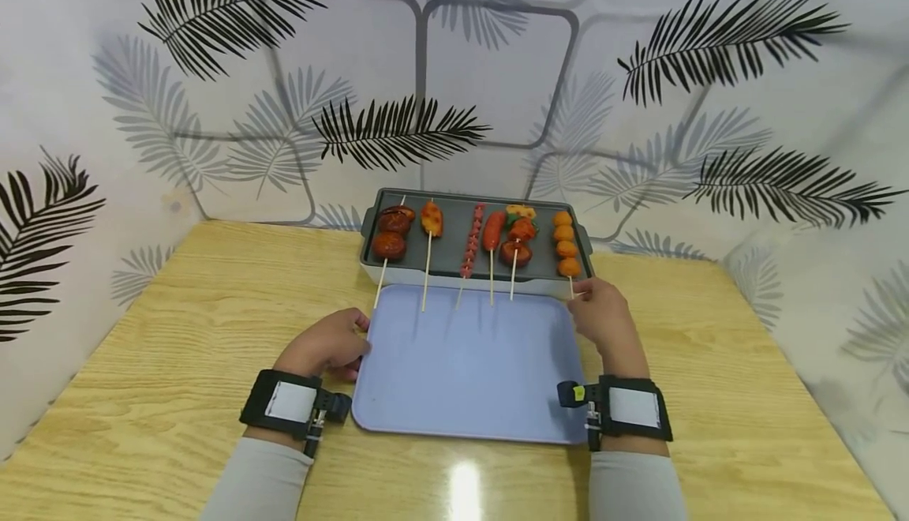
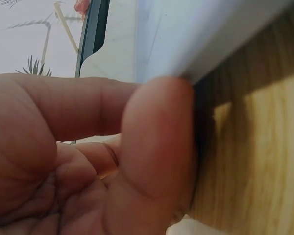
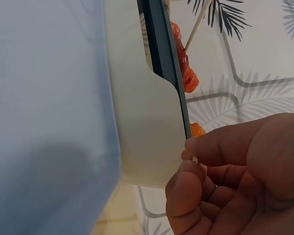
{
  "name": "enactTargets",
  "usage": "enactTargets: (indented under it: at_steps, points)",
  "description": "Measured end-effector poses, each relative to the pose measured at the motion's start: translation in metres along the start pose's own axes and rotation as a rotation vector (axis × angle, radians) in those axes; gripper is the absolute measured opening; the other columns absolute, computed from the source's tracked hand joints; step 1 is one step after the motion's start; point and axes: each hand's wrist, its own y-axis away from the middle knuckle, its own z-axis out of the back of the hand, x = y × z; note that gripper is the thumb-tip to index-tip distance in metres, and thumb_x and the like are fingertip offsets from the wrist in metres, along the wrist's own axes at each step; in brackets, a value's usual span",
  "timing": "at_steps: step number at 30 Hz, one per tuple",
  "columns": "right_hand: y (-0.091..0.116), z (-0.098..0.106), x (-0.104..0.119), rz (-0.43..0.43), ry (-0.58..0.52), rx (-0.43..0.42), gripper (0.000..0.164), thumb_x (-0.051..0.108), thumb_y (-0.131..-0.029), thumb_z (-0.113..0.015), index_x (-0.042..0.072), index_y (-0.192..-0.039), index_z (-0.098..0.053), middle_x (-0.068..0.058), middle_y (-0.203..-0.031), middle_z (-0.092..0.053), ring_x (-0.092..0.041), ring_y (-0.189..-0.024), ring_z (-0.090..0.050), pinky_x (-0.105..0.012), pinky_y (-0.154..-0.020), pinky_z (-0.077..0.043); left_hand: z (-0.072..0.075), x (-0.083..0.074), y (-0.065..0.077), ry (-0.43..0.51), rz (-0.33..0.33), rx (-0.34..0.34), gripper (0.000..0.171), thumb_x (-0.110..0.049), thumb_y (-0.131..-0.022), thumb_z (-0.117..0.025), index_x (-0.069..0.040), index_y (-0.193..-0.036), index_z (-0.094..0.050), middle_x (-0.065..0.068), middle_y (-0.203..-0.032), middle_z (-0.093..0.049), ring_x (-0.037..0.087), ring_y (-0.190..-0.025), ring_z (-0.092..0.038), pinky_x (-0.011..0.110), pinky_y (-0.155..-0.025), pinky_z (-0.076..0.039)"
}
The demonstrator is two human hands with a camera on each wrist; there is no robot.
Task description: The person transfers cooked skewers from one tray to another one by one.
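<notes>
Five skewers point(image 1: 493, 230) are laid on the grill point(image 1: 449, 246) beyond the blue tray point(image 1: 469, 371). The orange-ball skewer point(image 1: 566, 249), right of these, is pinched at its near end by the right hand point(image 1: 602, 312); the tray's left edge is apparently gripped (contact half-hidden) by the left hand point(image 1: 328, 345).

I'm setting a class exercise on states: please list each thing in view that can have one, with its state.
Left hand, holding the left edge of the tray.
Right hand, pinching the orange-ball skewer by its stick.
Orange-ball skewer, at the right end of the grill; resting or lifted, hard to tell.
Five other skewers, lying on the grill, sticks overhanging its front edge.
Grill, upright; heat on or off, not visible.
Tray, face up.
</notes>
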Motion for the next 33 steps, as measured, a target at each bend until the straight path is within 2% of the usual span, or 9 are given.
enactTargets:
  at_steps: [7,11,22,33]
  points:
    - [0.000,-0.005,-0.002,-0.031,-0.065,0.011,0.029,0.001,-0.097,-0.047,-0.008,-0.124,-0.051,-0.019,-0.100,-0.053,-0.022,-0.075,-0.055,-0.026,-0.060,-0.050,-0.001,0.000,-0.001,0.000,0.009,0.006,0.032,0.000,-0.095,-0.054,0.002,-0.126,-0.048,0.017,-0.085,-0.057,0.021,-0.065,-0.059,0.026,-0.052,-0.053]
    - [-0.002,-0.008,-0.005,-0.016,-0.092,0.006,0.026,0.000,-0.096,-0.047,-0.008,-0.120,-0.050,-0.018,-0.097,-0.051,-0.020,-0.072,-0.053,-0.025,-0.058,-0.048,-0.001,0.000,0.000,0.001,0.013,0.006,0.031,0.000,-0.095,-0.054,0.001,-0.126,-0.048,0.017,-0.085,-0.057,0.022,-0.066,-0.058,0.026,-0.052,-0.053]
    - [-0.007,-0.011,-0.007,0.034,-0.063,-0.031,0.022,0.002,-0.096,-0.049,-0.008,-0.116,-0.053,-0.016,-0.091,-0.054,-0.022,-0.070,-0.054,-0.030,-0.057,-0.044,0.001,-0.001,0.000,-0.012,0.010,0.006,0.033,0.000,-0.094,-0.055,0.001,-0.126,-0.048,0.016,-0.085,-0.055,0.022,-0.065,-0.057,0.026,-0.053,-0.053]
    - [-0.004,-0.013,0.001,0.070,-0.038,-0.071,0.018,0.004,-0.096,-0.054,-0.005,-0.112,-0.055,-0.017,-0.093,-0.056,-0.027,-0.077,-0.057,-0.030,-0.062,-0.047,0.002,0.000,-0.001,-0.020,0.002,-0.003,0.032,0.000,-0.094,-0.057,0.001,-0.125,-0.050,0.016,-0.083,-0.056,0.021,-0.063,-0.057,0.026,-0.053,-0.053]
